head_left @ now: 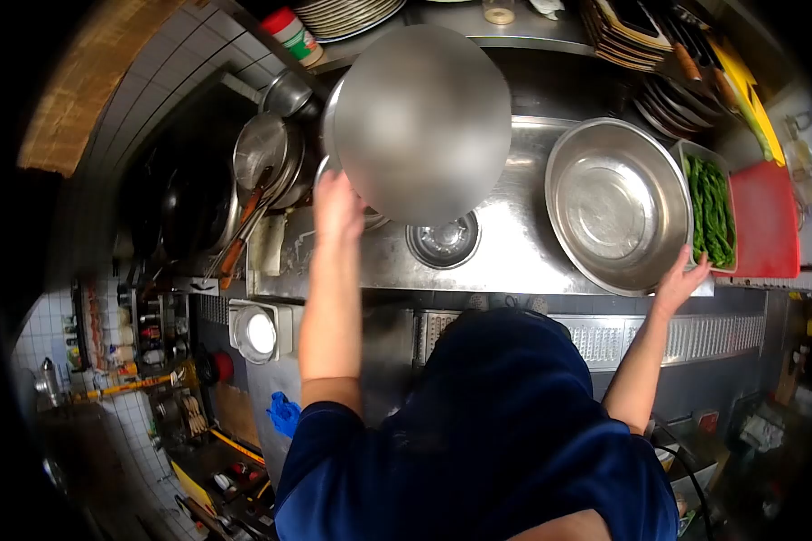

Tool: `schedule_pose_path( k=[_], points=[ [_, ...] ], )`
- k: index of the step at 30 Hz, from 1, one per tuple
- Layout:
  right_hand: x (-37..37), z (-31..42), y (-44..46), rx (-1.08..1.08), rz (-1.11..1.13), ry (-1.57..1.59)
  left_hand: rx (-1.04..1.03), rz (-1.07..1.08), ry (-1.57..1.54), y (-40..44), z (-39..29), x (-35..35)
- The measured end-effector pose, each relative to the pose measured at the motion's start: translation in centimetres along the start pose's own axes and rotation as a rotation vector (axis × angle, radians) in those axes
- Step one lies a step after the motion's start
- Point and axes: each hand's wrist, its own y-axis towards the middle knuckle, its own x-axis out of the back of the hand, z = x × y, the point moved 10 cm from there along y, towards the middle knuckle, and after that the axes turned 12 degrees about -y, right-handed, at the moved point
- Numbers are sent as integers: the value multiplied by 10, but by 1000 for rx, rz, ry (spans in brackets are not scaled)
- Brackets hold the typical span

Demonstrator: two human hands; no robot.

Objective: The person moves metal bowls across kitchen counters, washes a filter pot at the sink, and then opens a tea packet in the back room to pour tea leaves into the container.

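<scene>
My left hand (338,212), blurred by motion, grips the lower left edge of a large round metal bowl (419,122). That bowl is smeared, its smooth outer side faces me, and it hides part of the counter behind it. On the right, my right hand (679,281) holds the near right rim of a wide steel basin (604,203), which has nothing inside. Beside this basin stands a container of green vegetables (711,207), close to my right fingertips. A smaller metal bowl (443,242) sits in the counter's middle, partly covered by the raised bowl.
Strainers with wooden handles (262,162) hang or lie at the left. A red board (764,221) is at the far right. Stacked plates (343,16) and a red-lidded tub (290,36) stand on the shelf. A white container (260,332) is below left.
</scene>
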Motion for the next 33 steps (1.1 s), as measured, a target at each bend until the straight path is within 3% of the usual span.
schedule_pose_path(
  k=[2,4,5,6,7,8,10,11,15,19,21,23,25,27,29,32,33],
  points=[
    [6,30,8,-18,76,204,-141,285,-144,-6,16,-60],
    [3,56,11,-84,228,444,-415,455,421,-24,36,-120],
    [-3,58,14,-90,244,569,-186,346,261,-58,35,-151],
    [-1,66,17,-71,247,589,5,342,305,-57,81,-157],
    [3,74,19,-50,248,608,40,362,245,-81,79,-190],
    [4,80,21,-23,263,552,-18,407,275,-71,116,-205],
    [8,85,23,26,289,434,-74,470,505,-97,120,-242],
    [7,80,24,40,296,374,-106,534,466,-95,148,-257],
    [-7,38,31,45,295,211,-320,601,620,-127,146,-285],
    [-9,8,30,-35,302,130,-654,610,576,-139,108,-258],
    [-9,0,31,-72,305,111,-766,514,581,-129,102,-204],
    [-10,-8,30,-106,321,101,-696,339,701,-108,110,-131],
    [-14,-13,28,-132,342,106,-806,92,841,-97,114,-55],
    [-21,-16,22,-184,418,154,-590,-282,933,-64,181,58],
    [-32,-23,14,-218,503,168,-460,-297,1008,-34,235,123],
    [-37,-23,10,-265,542,89,466,-116,132,-28,321,144],
    [-34,-19,8,-280,544,57,454,-90,156,-32,315,139]
  ],
)
